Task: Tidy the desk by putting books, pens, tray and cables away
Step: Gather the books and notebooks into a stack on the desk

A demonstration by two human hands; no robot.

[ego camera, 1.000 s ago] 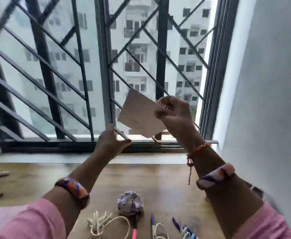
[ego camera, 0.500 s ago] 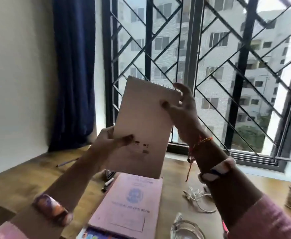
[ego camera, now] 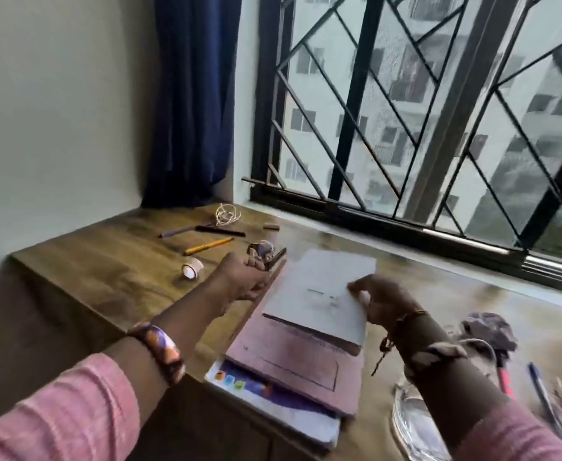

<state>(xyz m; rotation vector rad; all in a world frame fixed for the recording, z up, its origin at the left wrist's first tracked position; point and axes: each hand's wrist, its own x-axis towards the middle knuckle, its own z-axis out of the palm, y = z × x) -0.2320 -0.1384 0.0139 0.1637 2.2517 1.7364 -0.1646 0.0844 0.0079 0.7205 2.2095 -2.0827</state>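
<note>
A grey-brown spiral notepad (ego camera: 319,294) lies flat on top of a pink book (ego camera: 293,364), which sits on a blue and white book (ego camera: 273,407) near the desk's front edge. My right hand (ego camera: 383,304) pinches the notepad's right edge, thumb on top. My left hand (ego camera: 246,277) hovers at the stack's left side with relaxed fingers and holds nothing. Purple (ego camera: 179,231), black (ego camera: 219,231) and yellow (ego camera: 208,246) pens lie at the back left, beside a coiled white cable (ego camera: 227,214). A glass tray (ego camera: 412,424) is at the lower right.
The wooden desk (ego camera: 106,261) carries a tape roll (ego camera: 191,271), a crumpled paper ball (ego camera: 263,250) and a small brown piece (ego camera: 270,226). At the right lie another crumpled paper (ego camera: 487,331), a red pen (ego camera: 503,377), a blue pen (ego camera: 539,390) and a white cable. Window grille behind, curtain in the corner.
The notepad came down from in front of the window onto the pink book. My left hand let go of it and moved to the stack's left side. The view dropped toward the desk.
</note>
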